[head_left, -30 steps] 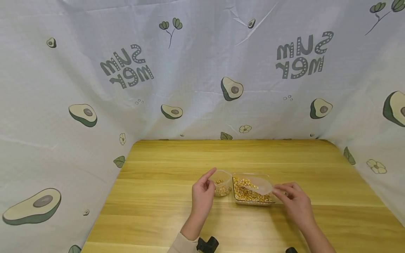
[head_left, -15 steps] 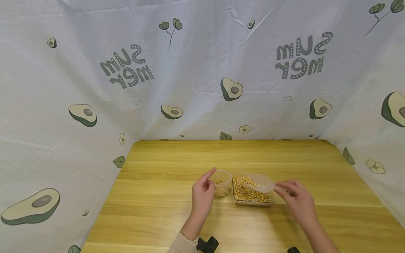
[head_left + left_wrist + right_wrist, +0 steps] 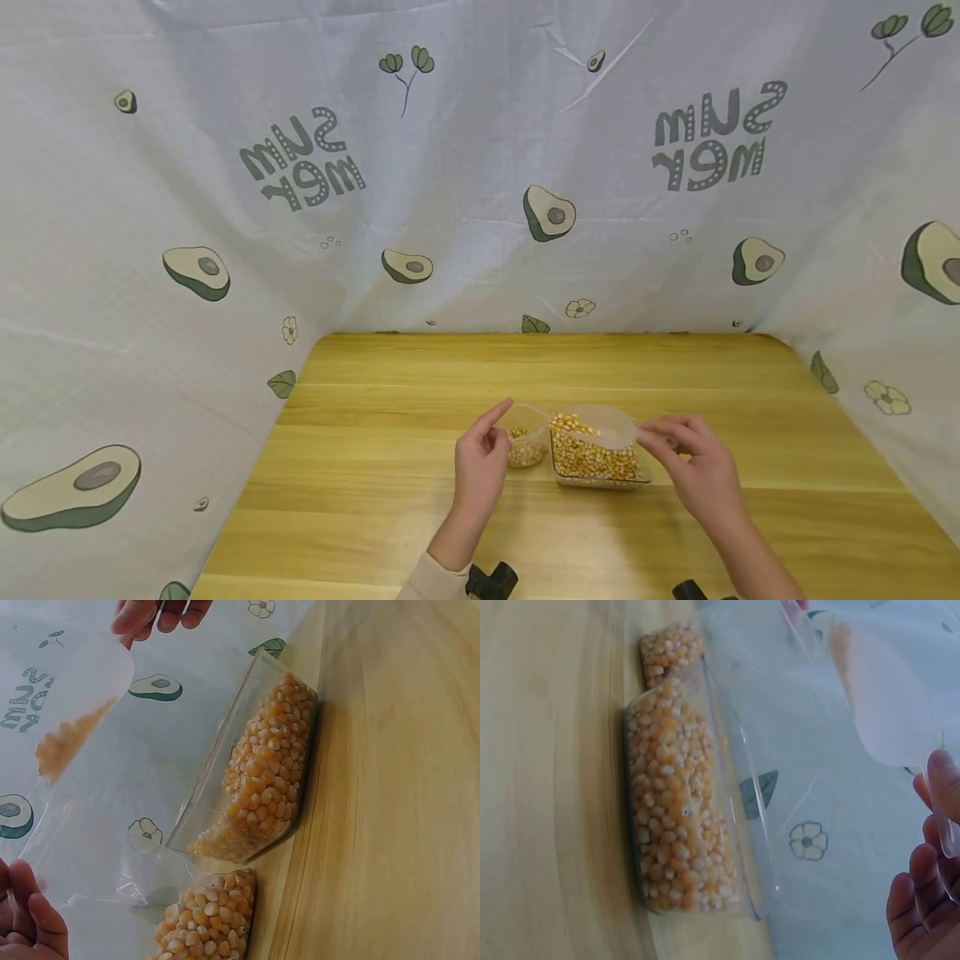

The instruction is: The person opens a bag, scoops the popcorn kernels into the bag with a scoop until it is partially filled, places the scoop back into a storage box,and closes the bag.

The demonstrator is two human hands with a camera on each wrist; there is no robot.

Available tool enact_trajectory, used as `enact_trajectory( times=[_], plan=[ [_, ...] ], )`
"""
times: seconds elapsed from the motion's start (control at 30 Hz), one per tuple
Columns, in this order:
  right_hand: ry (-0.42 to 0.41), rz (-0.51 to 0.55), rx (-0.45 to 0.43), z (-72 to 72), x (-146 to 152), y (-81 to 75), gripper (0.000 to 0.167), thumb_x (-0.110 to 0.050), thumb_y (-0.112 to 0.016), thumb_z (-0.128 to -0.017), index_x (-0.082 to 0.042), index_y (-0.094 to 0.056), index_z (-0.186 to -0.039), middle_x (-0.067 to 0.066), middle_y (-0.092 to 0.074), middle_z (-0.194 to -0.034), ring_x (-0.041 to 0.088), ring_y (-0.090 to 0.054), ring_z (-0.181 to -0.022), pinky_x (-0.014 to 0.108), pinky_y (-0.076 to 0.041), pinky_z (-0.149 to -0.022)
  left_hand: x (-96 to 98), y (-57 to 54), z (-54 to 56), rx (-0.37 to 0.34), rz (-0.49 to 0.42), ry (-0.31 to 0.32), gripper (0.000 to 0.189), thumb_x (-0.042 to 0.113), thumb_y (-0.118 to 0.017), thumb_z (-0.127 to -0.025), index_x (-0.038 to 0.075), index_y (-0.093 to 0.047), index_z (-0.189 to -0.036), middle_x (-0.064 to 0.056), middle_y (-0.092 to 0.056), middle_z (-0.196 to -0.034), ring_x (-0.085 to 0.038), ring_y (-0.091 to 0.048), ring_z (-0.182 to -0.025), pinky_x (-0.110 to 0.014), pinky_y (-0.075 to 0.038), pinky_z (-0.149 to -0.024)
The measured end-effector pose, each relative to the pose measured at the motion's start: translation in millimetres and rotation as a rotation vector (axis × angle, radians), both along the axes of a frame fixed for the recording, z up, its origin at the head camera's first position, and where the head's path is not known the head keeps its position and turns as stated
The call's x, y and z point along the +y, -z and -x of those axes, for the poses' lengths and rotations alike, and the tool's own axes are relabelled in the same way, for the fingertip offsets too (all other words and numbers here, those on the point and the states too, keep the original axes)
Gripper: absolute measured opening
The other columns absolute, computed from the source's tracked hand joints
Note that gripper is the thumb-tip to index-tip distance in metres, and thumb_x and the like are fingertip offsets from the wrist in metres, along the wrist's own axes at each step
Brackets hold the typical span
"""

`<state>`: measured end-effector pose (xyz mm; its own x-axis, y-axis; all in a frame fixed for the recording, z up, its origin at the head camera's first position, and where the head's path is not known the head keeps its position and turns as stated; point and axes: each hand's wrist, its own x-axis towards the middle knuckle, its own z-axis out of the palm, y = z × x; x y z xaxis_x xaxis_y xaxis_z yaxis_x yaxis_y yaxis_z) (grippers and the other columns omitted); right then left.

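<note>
My left hand (image 3: 482, 458) holds the rim of a clear plastic bag (image 3: 527, 454), its mouth spread wide. Corn kernels (image 3: 206, 922) fill the bag's bottom, which stands on the table. My right hand (image 3: 699, 475) pinches the handle of a translucent plastic scoop (image 3: 613, 427). A small heap of kernels lies toward the scoop's tip, visible through it in the left wrist view. Beneath the scoop stands a rectangular clear container (image 3: 600, 482) of corn kernels (image 3: 675, 802), right beside the bag. In the head view the scoop's tip comes close to the bag's mouth.
The wooden table (image 3: 375, 500) has its far edge against a white curtain (image 3: 465, 167) printed with avocados. That curtain also hangs at both sides. A black wrist mount (image 3: 492, 581) sits on the left wrist.
The scoop has risen a little and shifted left toward the bag, with the right hand moving along. My left hand and the bag have stayed in place.
</note>
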<state>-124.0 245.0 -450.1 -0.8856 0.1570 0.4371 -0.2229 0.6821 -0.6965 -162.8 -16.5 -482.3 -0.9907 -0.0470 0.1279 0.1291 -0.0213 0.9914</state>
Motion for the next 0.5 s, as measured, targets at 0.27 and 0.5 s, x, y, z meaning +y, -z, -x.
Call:
enact_trajectory(
  times=[0.27,0.5],
  plan=[
    [-0.043,0.019,0.041,4.7,-11.6,-4.3,0.014,-0.008,-0.078,-0.084,-0.01,-0.079,-0.097,-0.013,-0.056,-0.094,-0.003,-0.05,-0.072,0.016,-0.043,-0.059,0.3,0.8,-0.3,-0.001,0.007,-0.006,0.045,-0.003,-0.049,-0.096,0.025,-0.07,-0.126,0.0,-0.047,-0.067,-0.001,-0.03,-0.045,-0.014,-0.027,-0.043],
    [-0.071,0.013,0.056,9.0,-16.5,-7.1,0.014,-0.008,-0.079,-0.083,-0.013,-0.079,-0.096,-0.009,-0.058,-0.093,-0.003,-0.051,-0.073,0.014,-0.043,-0.061,0.5,0.6,-0.7,0.004,0.011,-0.01,0.045,-0.004,-0.049,-0.096,0.021,-0.07,-0.126,0.002,-0.046,-0.066,-0.001,-0.03,-0.045,-0.014,-0.027,-0.042]
  ],
)
